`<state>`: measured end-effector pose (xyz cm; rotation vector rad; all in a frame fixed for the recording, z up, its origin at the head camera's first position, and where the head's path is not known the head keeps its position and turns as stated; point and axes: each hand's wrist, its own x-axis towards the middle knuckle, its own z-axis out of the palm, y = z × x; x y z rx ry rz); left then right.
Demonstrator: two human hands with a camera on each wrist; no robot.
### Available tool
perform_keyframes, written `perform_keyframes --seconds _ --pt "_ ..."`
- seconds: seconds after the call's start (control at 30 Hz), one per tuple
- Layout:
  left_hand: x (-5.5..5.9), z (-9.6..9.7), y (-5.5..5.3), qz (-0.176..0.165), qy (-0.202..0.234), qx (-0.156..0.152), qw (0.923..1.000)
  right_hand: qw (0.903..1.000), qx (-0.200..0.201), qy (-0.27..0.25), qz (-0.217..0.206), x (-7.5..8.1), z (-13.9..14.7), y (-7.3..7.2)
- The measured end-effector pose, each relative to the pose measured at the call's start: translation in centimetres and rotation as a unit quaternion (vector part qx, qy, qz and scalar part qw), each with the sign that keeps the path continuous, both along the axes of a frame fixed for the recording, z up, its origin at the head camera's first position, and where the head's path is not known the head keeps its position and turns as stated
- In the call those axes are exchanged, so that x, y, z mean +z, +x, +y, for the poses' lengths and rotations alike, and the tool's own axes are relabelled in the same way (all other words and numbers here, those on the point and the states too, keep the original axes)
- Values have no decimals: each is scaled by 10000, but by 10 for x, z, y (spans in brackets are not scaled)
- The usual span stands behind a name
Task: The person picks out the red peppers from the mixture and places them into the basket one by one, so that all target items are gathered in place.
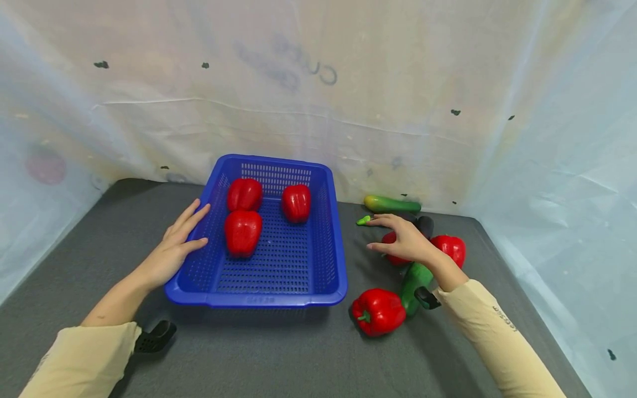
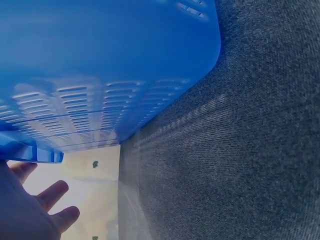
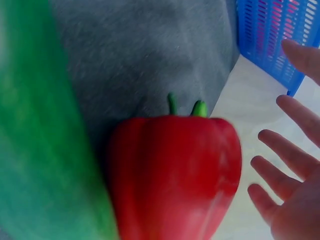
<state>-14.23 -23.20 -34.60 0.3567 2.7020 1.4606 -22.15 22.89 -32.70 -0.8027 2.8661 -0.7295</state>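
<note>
My left hand rests with spread, straight fingers at the left rim of a blue plastic basket. Three red bell peppers lie in the basket: a front one, a back-left one and a right one. Over another red bell pepper on the table reaches my right hand, thumb and fingers spread and apart from it in the right wrist view. Partly hidden behind that hand is a dark eggplant with a bright green stem end. A long green vegetable lies beneath the right wrist.
One red bell pepper lies nearest me, right of the basket. Another red bell pepper sits beyond the right forearm. A green, yellow-tipped cucumber-like vegetable lies along the back edge. Whitish sheeting rises behind the grey table.
</note>
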Motion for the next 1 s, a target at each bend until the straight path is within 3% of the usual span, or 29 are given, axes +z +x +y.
perform_keyframes --seconds 0.3,1.0 --pt "1 1 1 -41 6 12 10000 9993 25 329 184 -6 19 3" --pt "2 1 1 -56 -4 8 10000 9978 -209 429 -468 -8 42 12"
